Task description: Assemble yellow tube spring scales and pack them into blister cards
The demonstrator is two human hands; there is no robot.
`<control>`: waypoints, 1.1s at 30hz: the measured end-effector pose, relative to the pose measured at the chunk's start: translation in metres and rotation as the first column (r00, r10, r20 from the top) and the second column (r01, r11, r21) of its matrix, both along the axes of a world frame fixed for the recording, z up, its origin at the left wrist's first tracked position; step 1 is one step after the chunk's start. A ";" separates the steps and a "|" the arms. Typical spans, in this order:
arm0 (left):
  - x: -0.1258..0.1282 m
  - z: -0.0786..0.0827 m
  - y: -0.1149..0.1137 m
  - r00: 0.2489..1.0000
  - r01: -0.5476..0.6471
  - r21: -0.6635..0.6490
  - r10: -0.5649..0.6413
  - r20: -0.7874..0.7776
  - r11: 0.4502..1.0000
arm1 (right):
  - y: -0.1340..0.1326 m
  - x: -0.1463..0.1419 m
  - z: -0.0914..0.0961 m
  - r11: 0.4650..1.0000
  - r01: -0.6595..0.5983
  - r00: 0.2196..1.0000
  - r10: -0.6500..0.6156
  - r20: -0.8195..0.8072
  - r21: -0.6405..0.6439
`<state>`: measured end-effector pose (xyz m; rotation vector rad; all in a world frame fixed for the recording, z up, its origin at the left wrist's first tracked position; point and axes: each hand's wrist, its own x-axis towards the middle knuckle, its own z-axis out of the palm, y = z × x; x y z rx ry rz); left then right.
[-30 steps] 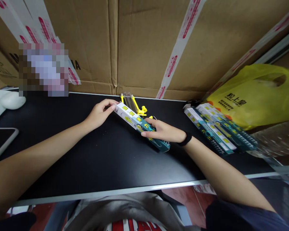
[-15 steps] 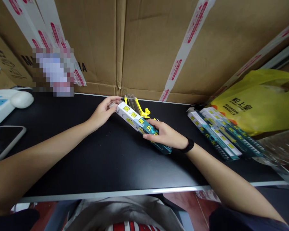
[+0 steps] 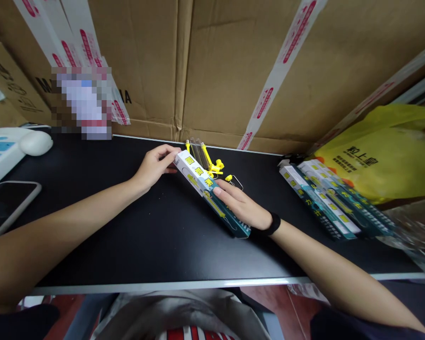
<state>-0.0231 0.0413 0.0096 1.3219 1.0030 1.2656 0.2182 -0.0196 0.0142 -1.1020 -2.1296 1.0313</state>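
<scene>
A long, narrow cardboard box (image 3: 207,189), white at its far end and dark teal at the near end with yellow printed characters, slants across the middle of the table between my hands. My right hand (image 3: 242,203) grips its near half from the right, thumb on the printed top. At the white end, my left hand (image 3: 159,165) has thumb and fingers pinched on the box's edge; that end looks closed. Just behind the box lie clear tubes with yellow ends (image 3: 200,153) and small yellow parts (image 3: 217,165). A yellow piece with a wire hook (image 3: 232,178) lies beside my right hand's fingers.
Several similar boxes (image 3: 326,198) lie side by side at the right, next to a yellow plastic bag (image 3: 382,151) and clear plastic packaging (image 3: 411,222). At the left are a phone (image 3: 10,203) and a white device (image 3: 7,146). Large cardboard cartons (image 3: 226,71) stand along the back edge.
The flap at the box's white end has gone from sticking out to folded in under my left fingers. The box has rolled slightly, showing more of its side, and my right hand has shifted along it.
</scene>
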 end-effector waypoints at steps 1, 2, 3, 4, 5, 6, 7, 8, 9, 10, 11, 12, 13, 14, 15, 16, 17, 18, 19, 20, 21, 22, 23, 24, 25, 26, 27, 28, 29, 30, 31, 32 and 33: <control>0.001 0.000 -0.002 0.999 0.020 -0.065 -0.017 0.041 0.998 | -0.001 0.000 0.000 1.000 0.003 1.000 -0.003 0.012 0.002; 0.003 0.001 -0.004 0.996 0.037 -0.130 -0.026 0.088 0.991 | -0.001 -0.001 0.000 1.000 0.002 1.000 -0.002 0.029 0.002; 0.004 0.001 -0.006 0.991 0.052 -0.184 -0.027 0.135 0.982 | -0.002 -0.001 0.000 1.000 -0.004 0.999 0.004 0.048 -0.003; 0.006 0.002 -0.008 0.984 0.062 -0.222 -0.023 0.175 0.973 | -0.003 -0.001 0.001 1.000 -0.012 0.998 0.012 0.064 -0.009; 0.007 0.003 -0.010 0.978 0.071 -0.246 -0.019 0.208 0.967 | -0.004 -0.002 0.002 1.000 -0.018 0.997 0.019 0.074 -0.015; 0.008 0.004 -0.012 0.973 0.075 -0.257 -0.013 0.232 0.964 | -0.005 -0.002 0.003 1.000 -0.022 0.997 0.024 0.075 -0.017; 0.010 0.005 -0.014 0.968 0.073 -0.263 -0.005 0.252 0.962 | -0.005 -0.002 0.004 0.999 -0.028 0.997 0.029 0.071 -0.018; 0.011 0.006 -0.015 0.963 0.065 -0.270 0.011 0.270 0.961 | -0.006 -0.003 0.004 0.999 -0.030 0.998 0.031 0.063 -0.017; 0.012 0.008 -0.016 0.956 0.051 -0.284 0.035 0.290 0.958 | -0.006 -0.003 0.004 0.999 -0.030 0.998 0.031 0.057 -0.017; 0.013 0.009 -0.017 0.948 0.036 -0.303 0.063 0.313 0.952 | -0.006 -0.003 0.004 0.999 -0.029 0.998 0.030 0.056 -0.017; 0.013 0.011 -0.018 0.938 0.030 -0.324 0.085 0.336 0.945 | -0.006 -0.004 0.004 0.999 -0.028 0.998 0.029 0.059 -0.018; 0.014 0.012 -0.019 0.929 0.039 -0.344 0.093 0.358 0.938 | -0.006 -0.004 0.005 0.999 -0.026 0.998 0.028 0.065 -0.021; 0.015 0.013 -0.019 0.923 0.058 -0.353 0.084 0.375 0.934 | -0.006 -0.004 0.005 0.999 -0.025 0.997 0.027 0.071 -0.024; 0.015 0.014 -0.020 0.920 0.082 -0.348 0.063 0.386 0.934 | -0.005 -0.004 0.005 0.999 -0.025 0.997 0.027 0.075 -0.026; 0.016 0.015 -0.021 0.920 0.106 -0.332 0.034 0.390 0.937 | -0.005 -0.004 0.005 0.999 -0.026 0.997 0.028 0.076 -0.027; 0.017 0.016 -0.022 0.921 0.128 -0.312 0.004 0.389 0.942 | -0.005 -0.004 0.005 0.999 -0.026 0.997 0.028 0.077 -0.026; 0.017 0.017 -0.022 0.922 0.147 -0.292 -0.024 0.387 0.945 | -0.005 -0.003 0.006 0.999 -0.024 0.997 0.025 0.077 -0.024; 0.018 0.017 -0.023 0.922 0.161 -0.277 -0.044 0.385 0.947 | -0.006 -0.003 0.006 1.000 -0.021 0.997 0.022 0.078 -0.021; 0.018 0.017 -0.024 0.922 0.171 -0.267 -0.058 0.384 0.948 | -0.006 -0.003 0.006 1.000 -0.018 0.997 0.019 0.080 -0.018; 0.019 0.017 -0.024 0.922 0.178 -0.261 -0.068 0.381 0.949 | -0.006 -0.003 0.006 1.000 -0.017 0.997 0.018 0.081 -0.016; 0.019 0.017 -0.024 0.924 0.180 -0.255 -0.075 0.374 0.950 | -0.005 -0.003 0.006 1.000 -0.018 0.996 0.019 0.082 -0.014; 0.019 0.017 -0.025 0.928 0.178 -0.245 -0.079 0.365 0.953 | -0.005 -0.003 0.006 1.000 -0.020 0.996 0.022 0.082 -0.015; 0.019 0.016 -0.025 0.932 0.173 -0.234 -0.082 0.353 0.957 | -0.005 -0.003 0.005 1.000 -0.024 0.996 0.025 0.082 -0.016; 0.019 0.015 -0.025 0.937 0.169 -0.221 -0.087 0.339 0.960 | -0.005 -0.003 0.005 0.999 -0.028 0.996 0.029 0.081 -0.017; 0.019 0.014 -0.025 0.940 0.169 -0.209 -0.094 0.327 0.963 | -0.005 -0.003 0.005 0.999 -0.030 0.996 0.031 0.083 -0.016; 0.018 0.013 -0.024 0.943 0.169 -0.198 -0.101 0.316 0.965 | -0.005 -0.004 0.005 0.999 -0.031 0.996 0.032 0.085 -0.015; 0.018 0.012 -0.024 0.946 0.169 -0.190 -0.106 0.307 0.967 | -0.005 -0.004 0.005 0.999 -0.031 0.996 0.032 0.087 -0.012; 0.017 0.011 -0.024 0.948 0.169 -0.183 -0.109 0.298 0.968 | -0.005 -0.003 0.005 0.999 -0.032 0.996 0.033 0.087 -0.010; 0.017 0.011 -0.023 0.950 0.168 -0.180 -0.111 0.292 0.969 | -0.005 -0.003 0.005 0.999 -0.033 0.996 0.034 0.087 -0.006; 0.016 0.010 -0.023 0.951 0.168 -0.178 -0.112 0.287 0.970 | -0.005 -0.003 0.004 0.999 -0.034 0.996 0.034 0.088 -0.004; 0.016 0.009 -0.022 0.952 0.169 -0.179 -0.113 0.284 0.969 | -0.005 -0.002 0.004 0.999 -0.036 0.995 0.035 0.090 -0.001; 0.016 0.009 -0.021 0.953 0.171 -0.182 -0.115 0.282 0.968 | -0.005 -0.002 0.004 0.999 -0.039 0.995 0.038 0.091 0.001; 0.015 0.008 -0.020 0.953 0.173 -0.185 -0.117 0.279 0.967 | -0.005 -0.002 0.004 0.999 -0.041 0.995 0.041 0.094 0.003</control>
